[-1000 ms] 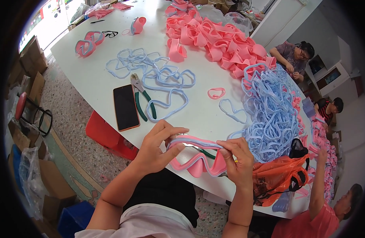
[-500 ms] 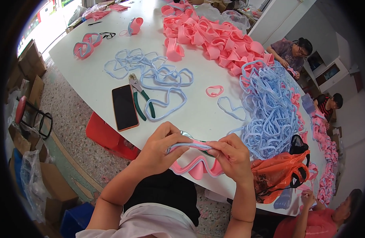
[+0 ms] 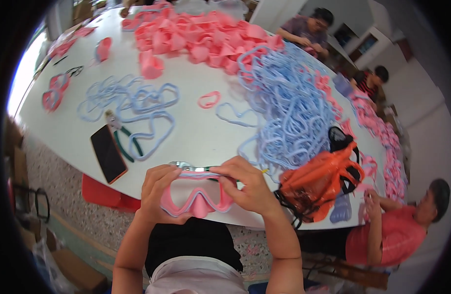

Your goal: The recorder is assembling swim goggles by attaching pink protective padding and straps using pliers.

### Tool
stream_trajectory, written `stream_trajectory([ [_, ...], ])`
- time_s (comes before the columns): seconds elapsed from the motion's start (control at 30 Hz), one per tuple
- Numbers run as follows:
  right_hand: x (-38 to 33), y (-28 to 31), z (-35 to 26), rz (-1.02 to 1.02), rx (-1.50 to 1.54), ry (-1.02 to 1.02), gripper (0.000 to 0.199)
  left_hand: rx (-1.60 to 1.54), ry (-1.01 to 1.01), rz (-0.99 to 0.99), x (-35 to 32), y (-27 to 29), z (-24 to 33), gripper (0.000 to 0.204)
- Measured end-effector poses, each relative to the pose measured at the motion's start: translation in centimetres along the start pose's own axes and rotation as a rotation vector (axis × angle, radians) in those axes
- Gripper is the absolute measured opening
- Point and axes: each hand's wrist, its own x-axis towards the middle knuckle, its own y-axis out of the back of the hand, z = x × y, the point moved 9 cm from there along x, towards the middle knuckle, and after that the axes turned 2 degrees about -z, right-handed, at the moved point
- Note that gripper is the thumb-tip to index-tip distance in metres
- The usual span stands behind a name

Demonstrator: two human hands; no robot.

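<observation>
White table (image 3: 196, 137), two heaps on it, you at the near edge.
Blue heap (image 3: 294, 108) of looped strips sprawls right of centre; pink heap (image 3: 201, 36) of soft pieces lies along the far side. Orange bag (image 3: 318, 181) near the right edge. Your left hand (image 3: 156, 193) grips the left end of the pink mask frame (image 3: 201, 206), fingers at the top, thumb below; your right hand (image 3: 247, 183) pinches its upper right corner between thumb and fingers. Frame, edged in blue, is held up between them at the near table edge, nosepiece downward. Phone (image 3: 107, 154) lies left, beside green-handled pliers (image 3: 116, 126); small pink loop (image 3: 209, 99) mid-table.
</observation>
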Motion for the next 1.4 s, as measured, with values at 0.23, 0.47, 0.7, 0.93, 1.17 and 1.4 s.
stream_trajectory([
  [0.23,-3.0,2.4,1.3,0.038,-0.025,-0.045,0.029,-0.118,0.024,-0.126,0.2,-3.7,-0.7,0.092],
  [0.47,-20.1,23.9,2.0,1.290,-0.271,-0.150,0.017,-0.245,0.302,0.128,-1.1,-2.6,-4.0,0.085],
  [0.7,-35.4,32.5,14.9,0.758,-1.116,-1.145,0.039,-0.259,0.375,0.157,-0.3,-2.7,-4.3,0.091],
  [0.93,-34.7,32.0,15.5,0.540,-1.098,-1.299,0.030,-0.244,0.359,0.158,0.1,-2.9,-4.5,0.084],
  [1.17,-33.7,33.7,11.9,0.566,-1.424,-1.341,0.019,-0.229,0.346,0.196,-0.6,-1.0,-4.1,0.081],
  [1.4,-19.7,27.8,-1.5,0.968,-1.262,-0.383,0.031,-0.279,0.300,0.159,-0.5,-1.7,-3.2,0.074],
])
